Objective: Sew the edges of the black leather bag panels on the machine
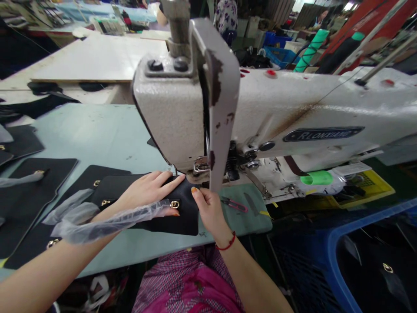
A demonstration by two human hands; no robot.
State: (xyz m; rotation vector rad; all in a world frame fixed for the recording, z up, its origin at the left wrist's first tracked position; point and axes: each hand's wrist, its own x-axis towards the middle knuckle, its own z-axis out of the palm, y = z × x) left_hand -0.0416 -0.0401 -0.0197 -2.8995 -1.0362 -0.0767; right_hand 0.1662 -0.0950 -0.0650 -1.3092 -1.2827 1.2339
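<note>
A black bag panel (187,219) with gold clasps lies under the head of a white sewing machine (172,117). My left hand (150,191) rests on it with fingers spread, the index fingertip close to the presser foot. Clear plastic wrap (120,221) trails across my left wrist to the gold clasp (175,204) beside my thumb. At the panel's right edge, my right hand (210,211) is closed, pinching the edge between thumb and fingers. The needle area is partly hidden by the machine head.
More black panels (39,187) with gold clasps lie on the pale green table at left. Pink-handled thread snips (234,203) rest right of my right hand. A blue basket (335,243) holding black pieces stands at lower right, near a yellow tray (374,189).
</note>
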